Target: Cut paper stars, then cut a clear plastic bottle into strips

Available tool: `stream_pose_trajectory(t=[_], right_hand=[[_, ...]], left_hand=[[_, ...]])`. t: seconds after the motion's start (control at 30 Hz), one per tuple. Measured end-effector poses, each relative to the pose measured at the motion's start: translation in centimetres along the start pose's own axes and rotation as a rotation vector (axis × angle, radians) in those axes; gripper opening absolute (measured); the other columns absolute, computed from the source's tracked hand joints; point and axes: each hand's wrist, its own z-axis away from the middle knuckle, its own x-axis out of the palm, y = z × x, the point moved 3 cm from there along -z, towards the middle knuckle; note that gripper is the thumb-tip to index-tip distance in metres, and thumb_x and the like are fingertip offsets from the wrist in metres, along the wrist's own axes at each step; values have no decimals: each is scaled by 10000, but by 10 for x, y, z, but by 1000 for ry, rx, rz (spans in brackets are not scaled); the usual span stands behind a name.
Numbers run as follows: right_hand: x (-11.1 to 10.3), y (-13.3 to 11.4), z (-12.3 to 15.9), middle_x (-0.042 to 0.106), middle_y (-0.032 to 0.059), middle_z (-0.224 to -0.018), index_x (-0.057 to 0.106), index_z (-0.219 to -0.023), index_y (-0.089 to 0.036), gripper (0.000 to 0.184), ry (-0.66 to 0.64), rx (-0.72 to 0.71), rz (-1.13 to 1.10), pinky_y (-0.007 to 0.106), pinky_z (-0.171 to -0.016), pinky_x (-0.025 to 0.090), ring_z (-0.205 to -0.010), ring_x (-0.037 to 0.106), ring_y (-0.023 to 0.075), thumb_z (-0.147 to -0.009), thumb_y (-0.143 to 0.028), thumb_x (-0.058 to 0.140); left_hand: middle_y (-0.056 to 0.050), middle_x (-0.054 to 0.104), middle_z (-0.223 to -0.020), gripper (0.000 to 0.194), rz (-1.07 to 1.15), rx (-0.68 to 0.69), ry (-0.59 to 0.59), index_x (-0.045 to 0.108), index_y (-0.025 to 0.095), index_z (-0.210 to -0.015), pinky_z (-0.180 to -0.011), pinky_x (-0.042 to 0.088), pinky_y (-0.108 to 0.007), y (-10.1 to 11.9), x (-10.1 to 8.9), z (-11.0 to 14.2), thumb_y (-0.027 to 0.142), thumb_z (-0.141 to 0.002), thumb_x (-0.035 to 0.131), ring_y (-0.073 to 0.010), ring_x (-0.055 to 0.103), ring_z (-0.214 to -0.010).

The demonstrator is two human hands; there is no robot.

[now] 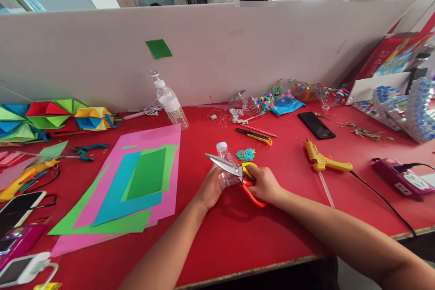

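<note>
The left hand point(210, 189) grips a clear bottle point(231, 180) from its left side, by the lower part; some of the fingers are hidden. The bottle's white cap rises beyond that grip, toward the far side, leaning slightly left. The right hand point(267, 183) is wrapped round the handles of the scissors point(235, 171), with the red loop showing on the near side. The blades reach left across the bottle, between cap and base, their tip beyond its left edge; whether they bite into the plastic cannot be told. Just right of the cap lie small stars point(245, 154), with a cutter point(261, 137) farther off and a glue gun point(319, 159) well to the right.
</note>
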Motion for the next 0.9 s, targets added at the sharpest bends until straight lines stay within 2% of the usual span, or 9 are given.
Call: stream_pose_trajectory(t=[0.13, 0.23, 0.37, 0.5, 0.63, 0.73, 0.8, 0.9], right_hand=[[-3, 4, 1, 345, -52, -565, 312, -644, -233, 279, 19, 25, -29, 226, -506, 243, -531, 277, 107, -723, -353, 551], [-4, 5, 0, 374, -44, -578, 343, -650, -230, 257, 26, 42, -48, 227, -510, 255, -540, 306, 111, -716, -355, 557], [-3, 4, 0, 348, -49, -580, 338, -646, -227, 275, 18, 51, -63, 231, -515, 248, -544, 280, 107, -708, -372, 563], [-8, 0, 0, 308, -56, -572, 316, -619, -224, 358, -12, 70, -102, 234, -510, 239, -551, 260, 102, -744, -443, 570], [-16, -6, 3, 377, -43, -612, 420, -650, -205, 403, -180, 152, -233, 237, -529, 279, -591, 331, 116, -794, -544, 586], [-23, -11, 5, 432, -34, -650, 498, -717, -192, 394, -312, 137, -224, 236, -541, 306, -610, 350, 121, -819, -556, 606], [-27, -13, 7, 418, -36, -652, 487, -707, -192, 413, -373, 118, -190, 236, -536, 301, -606, 335, 118, -833, -568, 605], [-30, -14, 10, 347, -46, -632, 425, -654, -199, 467, -475, 124, -160, 230, -505, 262, -584, 292, 109, -839, -590, 602]], left_hand=[[-49, 710, -1056, 670, 3, 13, -60, 437, 279, -1391, -862, 543, -362, 5, 1, 3, 269, -772, 695, -211, 706, -895], [-41, 704, -1050, 719, 19, 8, -79, 370, 301, -1441, -888, 532, -368, 7, 3, 5, 242, -786, 662, -204, 700, -923], [-38, 709, -1024, 704, 44, 29, -76, 397, 285, -1422, -920, 524, -409, 7, 5, 6, 219, -760, 630, -218, 702, -909], [-17, 716, -941, 668, 98, 102, 3, 433, 269, -1368, -918, 522, -423, 14, 2, 4, 209, -729, 619, -209, 705, -856], [-37, 715, -911, 560, 135, 213, 60, 482, 233, -1275, -937, 507, -467, 30, -4, 2, 250, -728, 600, -239, 701, -907], [-35, 705, -921, 446, 149, 293, 75, 533, 237, -1151, -955, 495, -476, 42, -8, 3, 235, -708, 588, -245, 688, -962], [-29, 696, -937, 411, 151, 342, 88, 543, 244, -1106, -976, 478, -480, 49, -10, 4, 231, -697, 580, -250, 677, -1003], [-31, 690, -943, 461, 151, 397, 113, 521, 257, -1135, -995, 456, -488, 55, -14, 4, 224, -679, 576, -262, 666, -1044]])
